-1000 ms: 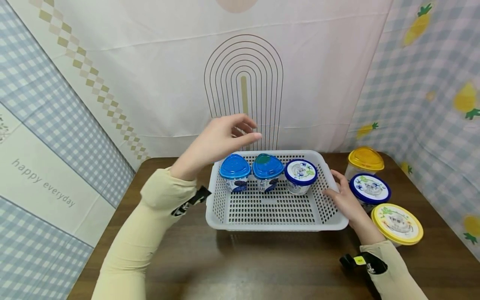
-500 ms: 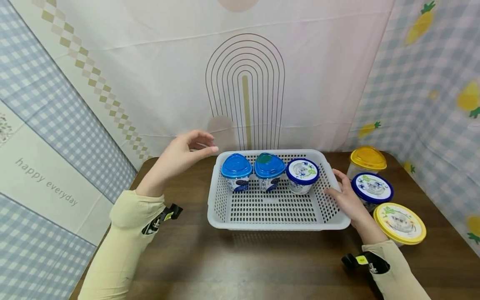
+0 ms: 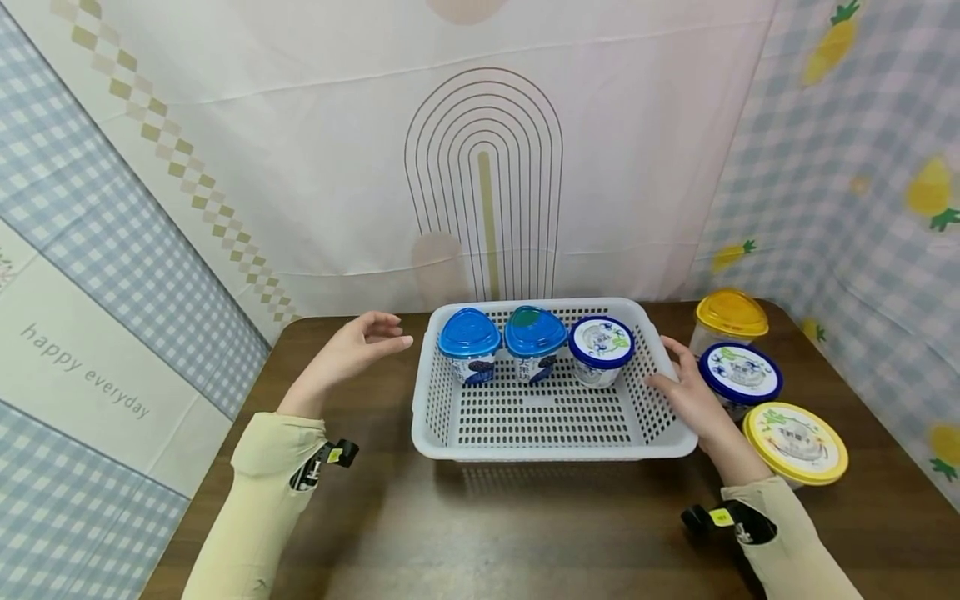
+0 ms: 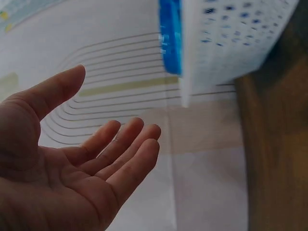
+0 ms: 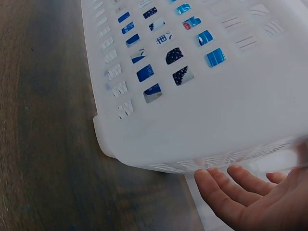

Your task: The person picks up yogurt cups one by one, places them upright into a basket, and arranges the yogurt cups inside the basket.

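The pale basket (image 3: 555,453) stood on the bench (image 3: 480,537), its thin perforated plastic probably light, slightly springy and smooth enough to slip. Three lidded cups (image 3: 535,333) sat along its back, so the weight likely lay there; the short end rims, just behind their middles, seemed the best hold. The right hand (image 3: 692,400) gripped the right end, thumb over the rim. The left hand (image 3: 348,358), relaxed and holding nothing, was near the left end. More lidded tubs (image 3: 741,373) stood beyond the right hand.

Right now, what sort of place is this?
It looks like a small indoor corner, maybe set up for handling things, though I can't tell what building. A brown table stands by patterned hangings, and there's a white basket holding lidded tubs.
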### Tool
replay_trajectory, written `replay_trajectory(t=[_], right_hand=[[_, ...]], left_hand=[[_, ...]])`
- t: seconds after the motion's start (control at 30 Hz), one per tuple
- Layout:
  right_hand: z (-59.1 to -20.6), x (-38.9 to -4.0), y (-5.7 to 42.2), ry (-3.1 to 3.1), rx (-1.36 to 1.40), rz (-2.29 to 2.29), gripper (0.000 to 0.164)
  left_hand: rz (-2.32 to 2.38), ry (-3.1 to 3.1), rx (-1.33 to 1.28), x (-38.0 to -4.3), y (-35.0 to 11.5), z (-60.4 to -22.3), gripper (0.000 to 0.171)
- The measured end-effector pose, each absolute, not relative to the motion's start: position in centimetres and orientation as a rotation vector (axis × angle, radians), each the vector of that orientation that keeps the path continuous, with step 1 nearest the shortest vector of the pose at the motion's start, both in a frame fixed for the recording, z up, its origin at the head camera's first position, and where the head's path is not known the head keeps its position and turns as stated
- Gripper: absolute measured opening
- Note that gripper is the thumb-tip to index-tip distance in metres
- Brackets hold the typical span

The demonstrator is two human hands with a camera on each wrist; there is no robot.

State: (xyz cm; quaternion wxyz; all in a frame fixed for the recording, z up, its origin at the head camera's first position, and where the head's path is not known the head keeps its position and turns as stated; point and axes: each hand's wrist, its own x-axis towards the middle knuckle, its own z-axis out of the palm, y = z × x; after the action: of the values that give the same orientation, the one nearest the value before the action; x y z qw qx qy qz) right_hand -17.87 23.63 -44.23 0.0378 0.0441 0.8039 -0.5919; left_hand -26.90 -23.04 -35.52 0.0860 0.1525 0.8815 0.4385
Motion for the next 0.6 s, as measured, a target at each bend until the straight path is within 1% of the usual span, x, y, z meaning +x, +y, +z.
replay_trajectory(t=[0.2,0.33,0.47,0.6], right_hand=[[-44.4,-17.8,23.8,2.475,0.145,-1.804,0.079],[-44.4,-17.8,23.8,2.476,0.141,-1.805,0.079],[-44.3,-17.9,23.7,2.467,0.145,-1.804,0.079],[-44.3,-18.0,23.5,2.467,0.148,-1.798,0.079]], left_hand=[[1.234,2.534,0.351,-27.4,-22.4,-38.7,0.069],[1.245,2.483,0.299,-27.3,-21.4,-40.1,0.074],[1.293,2.462,0.296,-27.1,-20.6,-40.9,0.071],[1.377,2.419,0.288,-26.9,-20.1,-41.5,0.064]])
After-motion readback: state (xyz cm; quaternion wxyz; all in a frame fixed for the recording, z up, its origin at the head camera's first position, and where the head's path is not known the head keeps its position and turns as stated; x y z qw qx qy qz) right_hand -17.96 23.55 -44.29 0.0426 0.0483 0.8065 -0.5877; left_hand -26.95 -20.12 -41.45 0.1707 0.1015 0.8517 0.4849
